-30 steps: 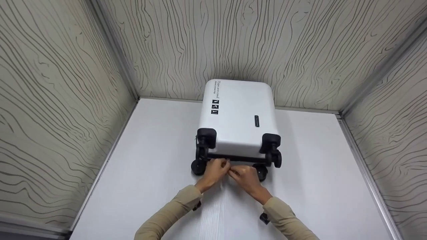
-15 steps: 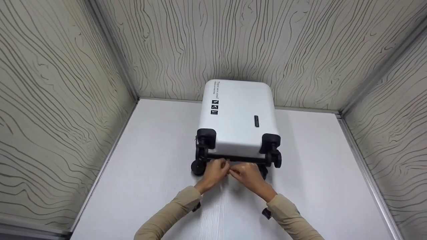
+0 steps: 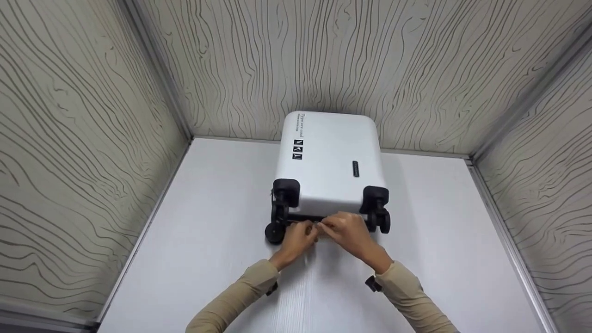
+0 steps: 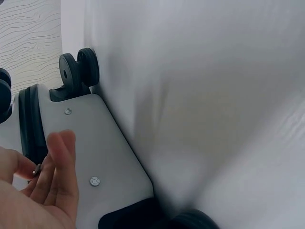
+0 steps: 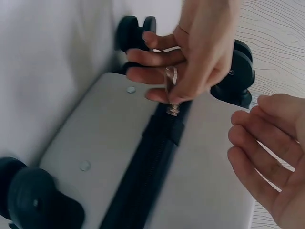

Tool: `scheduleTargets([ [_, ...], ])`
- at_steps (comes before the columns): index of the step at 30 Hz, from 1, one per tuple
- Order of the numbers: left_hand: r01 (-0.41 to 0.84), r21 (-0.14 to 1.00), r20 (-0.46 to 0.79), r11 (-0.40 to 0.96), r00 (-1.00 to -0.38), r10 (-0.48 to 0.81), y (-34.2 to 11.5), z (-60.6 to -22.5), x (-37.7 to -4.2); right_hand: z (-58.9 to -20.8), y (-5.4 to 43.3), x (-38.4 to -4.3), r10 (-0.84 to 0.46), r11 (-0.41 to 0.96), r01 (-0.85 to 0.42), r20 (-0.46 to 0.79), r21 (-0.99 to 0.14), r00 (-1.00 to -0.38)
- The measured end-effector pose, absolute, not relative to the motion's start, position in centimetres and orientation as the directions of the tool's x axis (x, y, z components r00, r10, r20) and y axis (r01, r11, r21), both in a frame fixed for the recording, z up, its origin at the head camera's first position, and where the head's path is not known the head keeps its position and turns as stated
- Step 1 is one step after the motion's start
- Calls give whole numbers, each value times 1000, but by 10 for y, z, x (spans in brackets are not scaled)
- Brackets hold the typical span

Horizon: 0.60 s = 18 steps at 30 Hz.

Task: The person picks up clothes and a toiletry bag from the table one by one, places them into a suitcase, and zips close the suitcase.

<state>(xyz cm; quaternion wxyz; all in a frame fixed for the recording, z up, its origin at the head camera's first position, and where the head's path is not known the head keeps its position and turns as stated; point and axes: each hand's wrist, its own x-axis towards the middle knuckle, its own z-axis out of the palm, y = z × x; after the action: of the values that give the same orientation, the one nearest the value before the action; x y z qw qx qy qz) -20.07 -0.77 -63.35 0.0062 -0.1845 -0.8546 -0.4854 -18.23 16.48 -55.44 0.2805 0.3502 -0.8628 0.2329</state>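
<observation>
A white suitcase point(image 3: 330, 157) lies with its black wheels point(image 3: 380, 217) facing me. Along its wheeled end runs a black zipper point(image 5: 150, 160). My left hand point(image 3: 297, 239) is at the middle of this end. In the right wrist view it pinches the metal zipper pull point(image 5: 170, 78) between thumb and fingers, just above the slider point(image 5: 172, 110). My right hand point(image 3: 351, 235) is close beside the left, in front of the suitcase. Its fingers point(image 5: 259, 131) are loosely bent, and nothing shows between them and the thumb in the right wrist view.
The suitcase rests on a white surface point(image 3: 222, 208) near the patterned back wall point(image 3: 277, 60). Patterned panels point(image 3: 78, 138) stand on both sides. Small metal studs point(image 4: 95, 181) dot the suitcase's end. A black wrist-worn device point(image 3: 372, 283) sits under my right sleeve.
My right hand has moved up and slightly to the right, nearer the zipper. My left hand has stayed in about the same place, and the suitcase has not moved.
</observation>
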Motion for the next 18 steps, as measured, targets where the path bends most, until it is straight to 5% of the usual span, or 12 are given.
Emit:
scheduleTargets([
  [18,326,811,204,487,-936,286,-8,-634,-199,-540,171,-212,-286,661,-728,834,-185,-472],
])
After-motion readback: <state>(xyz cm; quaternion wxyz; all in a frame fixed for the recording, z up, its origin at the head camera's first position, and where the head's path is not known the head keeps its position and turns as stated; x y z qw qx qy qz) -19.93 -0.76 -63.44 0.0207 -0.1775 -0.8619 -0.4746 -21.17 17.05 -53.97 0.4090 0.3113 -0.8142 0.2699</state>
